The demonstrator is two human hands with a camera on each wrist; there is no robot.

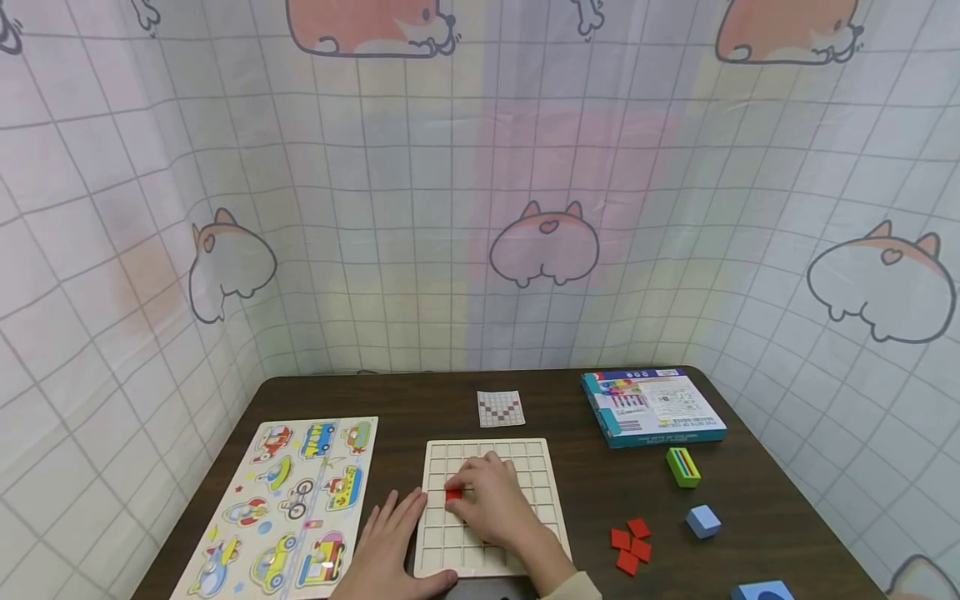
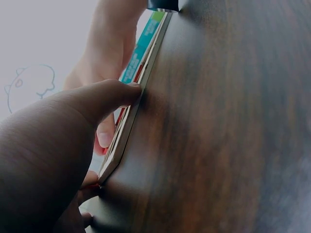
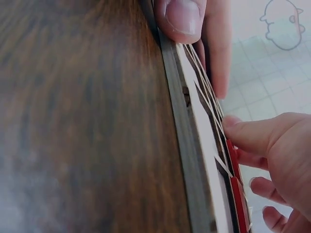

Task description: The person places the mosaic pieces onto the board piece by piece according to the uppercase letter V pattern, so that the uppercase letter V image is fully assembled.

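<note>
play corner | cartoon-dog curtain point(image 1: 480, 208) | dark table point(image 1: 570, 400) | puzzles

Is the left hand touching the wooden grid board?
Touching: in the head view the left hand lies against the grid board's left edge, thumb at its near corner.

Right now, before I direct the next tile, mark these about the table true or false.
1. The right hand presses a red tile onto the grid board. True.
2. The left hand lies on the vehicle puzzle. False: it steadies the grid board's left edge.
3. Spare red tiles lie right of the board. True.
4. The pattern card lies on the box. False: it lies on the table, behind the board.
</note>
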